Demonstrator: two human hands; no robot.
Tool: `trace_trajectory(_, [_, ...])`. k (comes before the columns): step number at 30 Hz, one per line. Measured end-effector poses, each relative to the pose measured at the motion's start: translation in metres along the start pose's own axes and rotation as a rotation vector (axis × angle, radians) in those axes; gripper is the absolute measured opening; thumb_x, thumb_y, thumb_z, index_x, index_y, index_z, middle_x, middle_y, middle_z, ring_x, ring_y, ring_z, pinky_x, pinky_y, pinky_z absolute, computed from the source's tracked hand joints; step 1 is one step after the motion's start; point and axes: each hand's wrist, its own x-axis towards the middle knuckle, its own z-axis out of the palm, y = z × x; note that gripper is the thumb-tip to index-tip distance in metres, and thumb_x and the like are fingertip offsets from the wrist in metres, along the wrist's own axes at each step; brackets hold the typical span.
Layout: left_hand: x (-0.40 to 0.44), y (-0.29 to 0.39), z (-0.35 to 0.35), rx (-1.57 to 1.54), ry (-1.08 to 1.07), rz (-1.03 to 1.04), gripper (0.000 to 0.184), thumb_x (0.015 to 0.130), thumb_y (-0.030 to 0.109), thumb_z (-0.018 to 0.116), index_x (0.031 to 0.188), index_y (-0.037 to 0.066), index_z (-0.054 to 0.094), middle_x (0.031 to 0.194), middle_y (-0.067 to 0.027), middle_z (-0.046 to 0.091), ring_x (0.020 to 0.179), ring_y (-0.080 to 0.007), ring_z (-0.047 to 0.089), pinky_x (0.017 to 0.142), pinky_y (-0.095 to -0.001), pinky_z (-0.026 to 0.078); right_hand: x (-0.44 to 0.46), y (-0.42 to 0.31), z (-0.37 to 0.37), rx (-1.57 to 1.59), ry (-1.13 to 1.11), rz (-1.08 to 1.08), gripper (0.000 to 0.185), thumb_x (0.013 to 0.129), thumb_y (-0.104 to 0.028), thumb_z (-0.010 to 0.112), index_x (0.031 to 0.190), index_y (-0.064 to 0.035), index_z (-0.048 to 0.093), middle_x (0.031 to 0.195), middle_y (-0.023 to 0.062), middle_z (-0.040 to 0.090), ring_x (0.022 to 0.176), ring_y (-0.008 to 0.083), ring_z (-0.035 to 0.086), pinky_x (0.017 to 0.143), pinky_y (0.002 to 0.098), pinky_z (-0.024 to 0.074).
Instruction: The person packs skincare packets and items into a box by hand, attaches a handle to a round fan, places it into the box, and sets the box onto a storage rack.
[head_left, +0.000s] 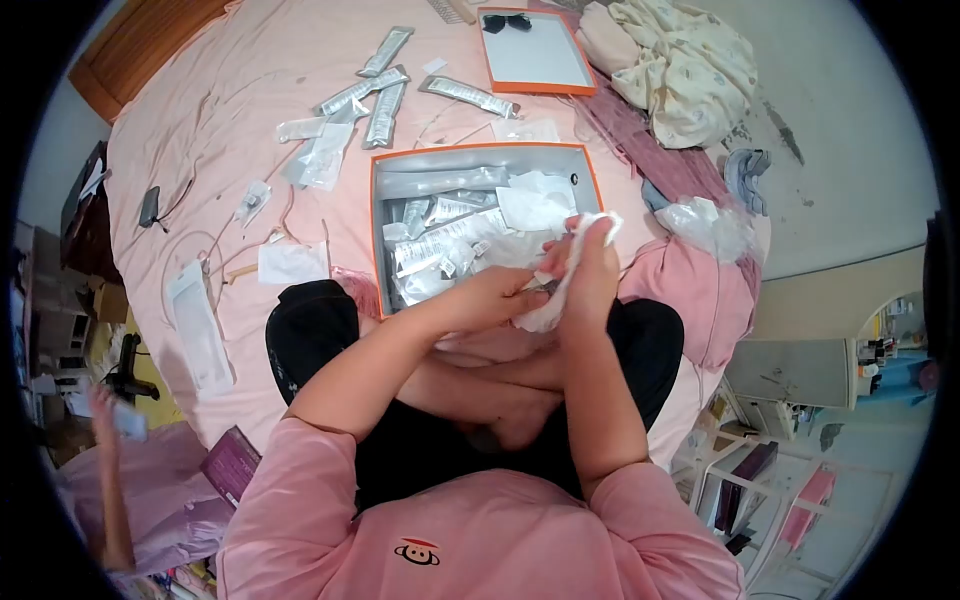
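My right hand (597, 272) is closed around a crumpled white cloth or tissue (566, 290), above the near right corner of an orange-rimmed box (376, 230). My left hand (497, 300) reaches in from the other side, its fingers pressed to the cloth's lower left edge. Whether something lies inside the cloth's folds is hidden. Below the hands, the box holds clear plastic packets, white printed packets (440, 247) and a folded white sheet (538, 203).
Several sealed silver packets (385, 108) lie beyond the box on the pink bed sheet (240, 90). The box lid (535, 60) holds sunglasses (507, 23). Clothes (690, 70) are heaped at right. Another person's arm (112, 480) shows at lower left.
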Motion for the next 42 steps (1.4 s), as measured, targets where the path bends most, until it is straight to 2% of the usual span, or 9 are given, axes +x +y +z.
trace_trajectory(4, [0.022, -0.032, 0.008, 0.375, 0.256, 0.402, 0.022, 0.083, 0.018, 0.052, 0.095, 0.000, 0.055, 0.098, -0.0193, 0.053, 0.088, -0.0318, 0.053, 0.074, -0.0378, 0.043, 0.027, 0.004, -0.028, 0.305, -0.083, -0.032, 0.046, 0.091, -0.041, 0.038, 0.110, 0.0009, 0.046, 0.082, 0.0061, 0.056, 0.083, 0.0158, 0.054, 0.076, 0.0265, 0.0426])
trace_trajectory(11, [0.011, -0.019, 0.010, 0.615, 0.175, 0.267, 0.024, 0.080, 0.018, 0.054, 0.099, 0.004, 0.056, 0.107, -0.0169, 0.050, 0.097, -0.0333, 0.052, 0.080, -0.0388, 0.044, 0.011, -0.005, -0.025, -0.699, -0.714, -0.255, 0.026, 0.083, -0.020, 0.058, 0.107, -0.0100, 0.059, 0.101, 0.0095, 0.054, 0.097, 0.0213, 0.050, 0.084, 0.0289, 0.0398])
trace_trajectory(21, [0.010, -0.021, 0.010, 0.753, 0.166, 0.432, 0.022, 0.083, 0.024, 0.052, 0.095, 0.006, 0.055, 0.099, -0.0141, 0.051, 0.084, -0.0323, 0.053, 0.071, -0.0403, 0.044, 0.020, 0.015, -0.029, -0.629, -0.100, -0.303, 0.026, 0.087, -0.024, 0.053, 0.089, 0.0015, 0.056, 0.072, 0.0081, 0.057, 0.071, 0.0183, 0.056, 0.064, 0.0300, 0.0422])
trace_trajectory(24, [0.013, -0.028, 0.013, 0.616, 0.293, 0.544, 0.022, 0.084, 0.026, 0.052, 0.092, 0.005, 0.054, 0.087, -0.0112, 0.052, 0.077, -0.0285, 0.055, 0.068, -0.0374, 0.044, 0.030, 0.021, -0.037, -0.120, -0.060, -0.069, 0.032, 0.090, -0.030, 0.047, 0.096, 0.0006, 0.052, 0.082, 0.0089, 0.058, 0.074, 0.0181, 0.056, 0.066, 0.0302, 0.0446])
trace_trajectory(30, [0.011, -0.019, 0.006, -1.255, -0.122, 0.240, 0.034, 0.091, 0.039, 0.038, 0.076, 0.010, 0.050, 0.063, 0.0017, 0.037, 0.056, -0.0110, 0.039, 0.057, -0.0282, 0.039, 0.015, 0.007, -0.016, 0.304, -0.202, -0.116, 0.041, 0.090, -0.038, 0.043, 0.113, -0.0034, 0.043, 0.118, 0.0119, 0.048, 0.101, 0.0217, 0.050, 0.087, 0.0314, 0.0408])
trace_trajectory(33, [0.017, -0.030, 0.006, -1.521, -0.355, 0.270, 0.032, 0.091, 0.037, 0.037, 0.068, 0.015, 0.041, 0.059, 0.0039, 0.032, 0.049, -0.0077, 0.030, 0.053, -0.0229, 0.033, 0.005, 0.016, -0.010, -0.252, -0.291, -0.256, 0.036, 0.090, -0.034, 0.044, 0.110, -0.0043, 0.048, 0.114, 0.0090, 0.050, 0.099, 0.0177, 0.050, 0.087, 0.0299, 0.0403])
trace_trajectory(34, [0.017, -0.032, 0.006, -1.526, -0.388, 0.260, 0.033, 0.091, 0.038, 0.037, 0.066, 0.015, 0.039, 0.058, 0.0043, 0.031, 0.048, -0.0072, 0.029, 0.051, -0.0226, 0.032, 0.008, 0.019, -0.004, -0.509, -0.281, -0.611, 0.030, 0.091, -0.031, 0.044, 0.104, -0.0046, 0.052, 0.104, 0.0068, 0.052, 0.090, 0.0124, 0.050, 0.078, 0.0256, 0.0424])
trace_trajectory(36, [0.016, -0.035, 0.006, -1.534, -0.449, 0.242, 0.036, 0.090, 0.039, 0.037, 0.063, 0.016, 0.034, 0.056, 0.0052, 0.028, 0.047, -0.0062, 0.027, 0.049, -0.0221, 0.030, -0.005, 0.008, 0.005, -0.232, -0.283, -0.178, 0.029, 0.091, -0.028, 0.046, 0.101, -0.0033, 0.054, 0.097, 0.0067, 0.055, 0.087, 0.0145, 0.051, 0.078, 0.0264, 0.0406])
trace_trajectory(42, [0.013, -0.027, 0.011, -1.160, -0.450, 0.191, 0.029, 0.088, 0.034, 0.043, 0.066, 0.015, 0.042, 0.054, 0.0035, 0.036, 0.043, -0.0051, 0.030, 0.042, -0.0207, 0.027, 0.023, 0.017, -0.007, -0.485, 0.062, -0.483, 0.024, 0.091, -0.023, 0.045, 0.095, -0.0018, 0.055, 0.083, 0.0054, 0.057, 0.078, 0.0112, 0.052, 0.070, 0.0229, 0.0401])
